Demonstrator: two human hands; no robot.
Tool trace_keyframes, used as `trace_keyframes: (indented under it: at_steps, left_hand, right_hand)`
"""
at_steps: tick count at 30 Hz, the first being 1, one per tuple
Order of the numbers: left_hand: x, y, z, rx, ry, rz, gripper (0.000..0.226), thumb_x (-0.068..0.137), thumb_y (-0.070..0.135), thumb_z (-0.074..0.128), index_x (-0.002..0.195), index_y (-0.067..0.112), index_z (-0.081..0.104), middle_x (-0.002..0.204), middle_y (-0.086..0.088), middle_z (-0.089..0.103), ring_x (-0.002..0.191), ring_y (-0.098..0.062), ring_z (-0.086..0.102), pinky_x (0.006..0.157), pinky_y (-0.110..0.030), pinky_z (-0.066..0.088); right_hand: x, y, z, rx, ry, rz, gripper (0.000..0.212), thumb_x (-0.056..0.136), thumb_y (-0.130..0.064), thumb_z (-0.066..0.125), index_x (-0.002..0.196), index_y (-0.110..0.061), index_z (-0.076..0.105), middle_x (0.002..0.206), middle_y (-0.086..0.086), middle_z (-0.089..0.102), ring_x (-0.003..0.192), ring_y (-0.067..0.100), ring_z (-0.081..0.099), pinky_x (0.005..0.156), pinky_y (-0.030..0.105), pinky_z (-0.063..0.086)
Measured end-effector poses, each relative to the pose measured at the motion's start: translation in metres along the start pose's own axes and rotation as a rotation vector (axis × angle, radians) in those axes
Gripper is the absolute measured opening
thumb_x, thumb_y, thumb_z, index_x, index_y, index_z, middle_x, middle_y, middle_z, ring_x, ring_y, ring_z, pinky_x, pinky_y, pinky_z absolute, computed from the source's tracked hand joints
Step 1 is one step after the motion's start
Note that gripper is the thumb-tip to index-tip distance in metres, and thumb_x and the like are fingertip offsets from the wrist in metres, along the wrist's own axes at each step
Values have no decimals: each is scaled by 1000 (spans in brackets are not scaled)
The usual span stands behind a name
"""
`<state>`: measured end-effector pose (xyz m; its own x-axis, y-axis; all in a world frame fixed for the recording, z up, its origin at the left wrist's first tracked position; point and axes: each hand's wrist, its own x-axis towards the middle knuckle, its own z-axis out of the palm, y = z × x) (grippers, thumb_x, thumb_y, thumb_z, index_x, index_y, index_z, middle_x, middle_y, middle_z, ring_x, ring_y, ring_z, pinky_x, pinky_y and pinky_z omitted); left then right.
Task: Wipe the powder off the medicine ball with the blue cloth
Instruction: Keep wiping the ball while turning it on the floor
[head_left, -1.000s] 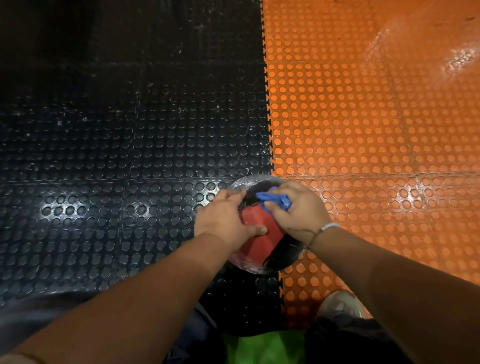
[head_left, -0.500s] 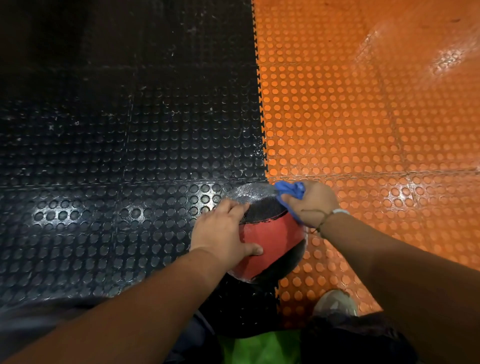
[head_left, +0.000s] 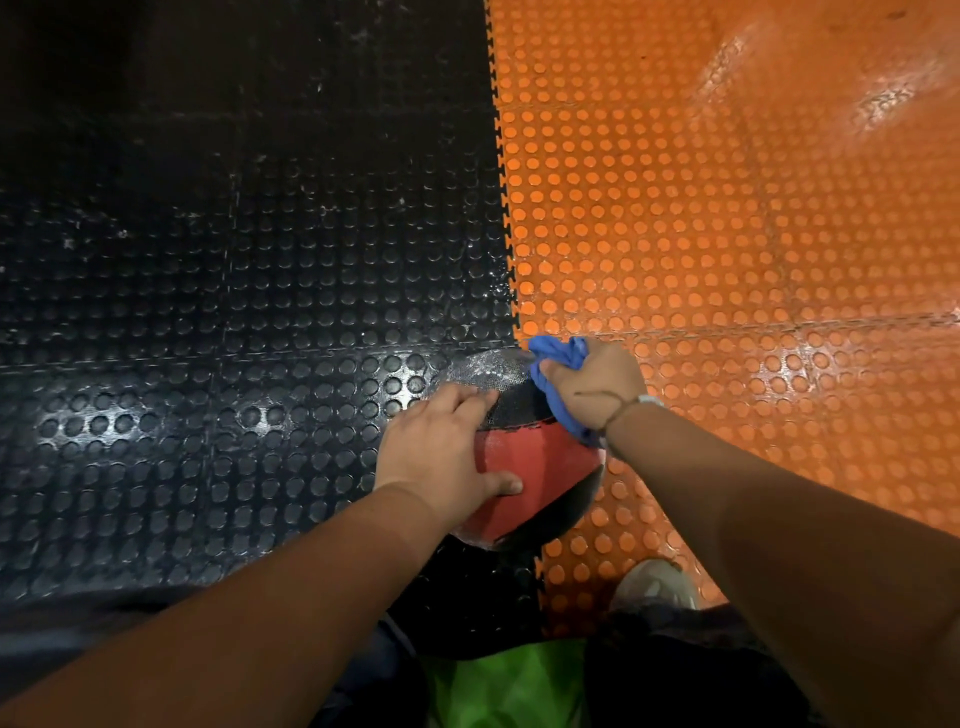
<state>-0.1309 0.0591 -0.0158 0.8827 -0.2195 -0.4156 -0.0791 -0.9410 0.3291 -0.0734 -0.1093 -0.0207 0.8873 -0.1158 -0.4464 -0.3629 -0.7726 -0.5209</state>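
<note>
Studded rubber flooring is recorded in the head view: black tiles (head_left: 208, 312) on the left and orange tiles (head_left: 727, 234) on the right, joined by a toothed seam (head_left: 511, 260). On that seam the medicine ball (head_left: 540, 467), black and red, is located directly ahead of the person, under both hands. On its left flank the left hand (head_left: 441, 452) is laid flat, fingers extended and thumb spread onto the red panel; nothing is gripped, the ball is only braced. The bunched blue cloth (head_left: 556, 353) is clenched in the right hand (head_left: 597, 389) and pressed to the ball's far right shoulder. Whitish powder (head_left: 483, 366) is noted on the far upper cap, just left of the cloth. No long axis applies (sphere). The right hand is judged nearer the residue, so a leftward stroke across the far cap is judged to be called for.
</note>
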Motion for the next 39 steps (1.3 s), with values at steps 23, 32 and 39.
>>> trace_keyframes:
  at_steps: [23,32,39]
  left_hand:
    - [-9,1,5,70,0,73,98,61,73,67,144,39,28,132,17,35,123,-9,40,107,-29,27]
    - [-16,6,0,105,-35,36,92,64,68,70,141,39,30,131,16,35,126,-11,39,108,-33,24]
    - [-17,7,6,-246,-12,-209,92,63,56,79,141,36,34,143,18,34,130,-9,38,108,-31,33]
  right_hand:
    - [14,23,-10,-155,-101,-24,17,86,-28,58,76,-16,52,97,5,68,85,24,61,73,29,50]
    - [-11,6,-6,-239,-66,-115,21,88,-31,55,80,-15,45,84,6,53,73,22,47,53,19,31]
    - [-36,-7,-11,-225,-133,-140,18,89,-29,57,93,-12,56,74,-1,47,77,22,55,62,20,34]
